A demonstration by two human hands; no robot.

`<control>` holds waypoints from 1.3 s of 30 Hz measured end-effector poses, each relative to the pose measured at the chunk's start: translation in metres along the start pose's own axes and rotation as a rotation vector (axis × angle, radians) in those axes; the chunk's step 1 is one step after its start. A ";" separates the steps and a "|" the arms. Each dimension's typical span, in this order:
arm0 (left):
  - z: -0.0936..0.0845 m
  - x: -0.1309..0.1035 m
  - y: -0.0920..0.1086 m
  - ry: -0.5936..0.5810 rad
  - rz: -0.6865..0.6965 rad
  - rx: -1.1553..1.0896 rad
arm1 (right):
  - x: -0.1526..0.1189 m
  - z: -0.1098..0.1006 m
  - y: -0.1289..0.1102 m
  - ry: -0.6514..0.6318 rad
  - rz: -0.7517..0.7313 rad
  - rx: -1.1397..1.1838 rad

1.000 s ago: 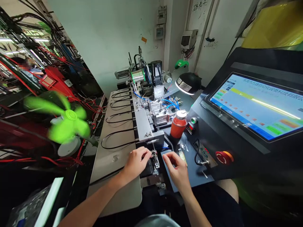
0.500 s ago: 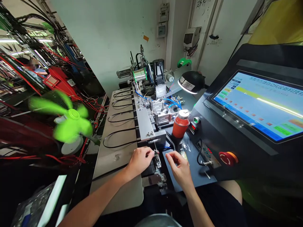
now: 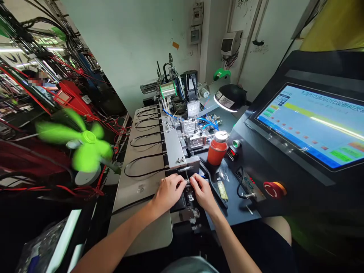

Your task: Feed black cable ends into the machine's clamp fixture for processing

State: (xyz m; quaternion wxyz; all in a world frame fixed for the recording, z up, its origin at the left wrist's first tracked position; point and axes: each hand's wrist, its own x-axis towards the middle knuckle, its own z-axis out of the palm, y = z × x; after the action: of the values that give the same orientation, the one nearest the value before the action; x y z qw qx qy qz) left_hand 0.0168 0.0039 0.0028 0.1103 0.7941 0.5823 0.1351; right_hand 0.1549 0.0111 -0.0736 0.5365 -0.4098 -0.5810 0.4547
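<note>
My left hand is at the front end of the machine's rail, thumb and fingertips pinched together over a small metal fixture. My right hand faces it from the other side, its fingertips also pinched and almost meeting the left ones. Whatever lies between the fingertips is too small and too covered to name. Below the left wrist a black cable crosses the beige plate. Just beyond both hands is the metal end block of the machine.
Several looped black cables stretch across the plate. Right of the rail stand a red bottle, a lamp, a small yellowish tube, and a console with a screen and red stop button. A green fan spins at left.
My right hand has moved left and slightly forward to the fixture, beside my left hand. The tube and a black strip it covered now show. My left hand has barely moved.
</note>
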 end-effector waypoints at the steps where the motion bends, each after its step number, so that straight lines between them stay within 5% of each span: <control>1: 0.002 -0.003 -0.002 0.050 0.057 0.030 | 0.000 0.000 0.001 0.004 0.001 0.005; 6: 0.008 -0.013 -0.011 0.229 0.402 0.256 | -0.002 0.003 0.005 0.028 0.014 0.029; 11: 0.005 -0.009 -0.006 0.221 0.570 0.470 | -0.003 0.003 0.008 0.044 0.024 0.018; 16: -0.003 -0.013 -0.010 0.115 0.344 0.266 | -0.007 -0.010 0.002 0.086 0.013 -0.103; 20: -0.009 -0.017 -0.016 0.025 0.160 0.172 | -0.012 -0.018 -0.009 0.053 -0.161 -0.293; 33: -0.011 -0.015 -0.017 -0.015 0.124 0.182 | -0.019 -0.022 -0.020 0.030 -0.250 -0.405; 39: -0.009 -0.015 -0.016 -0.037 0.107 0.163 | -0.031 -0.037 -0.040 0.181 -0.219 -0.439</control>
State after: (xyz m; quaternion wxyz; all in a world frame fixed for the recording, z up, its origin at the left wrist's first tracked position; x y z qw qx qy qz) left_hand -0.0047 -0.0051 0.0045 0.0489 0.8327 0.5460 0.0785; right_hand 0.1946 -0.0256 -0.0418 0.5305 -0.4900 -0.6564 0.2182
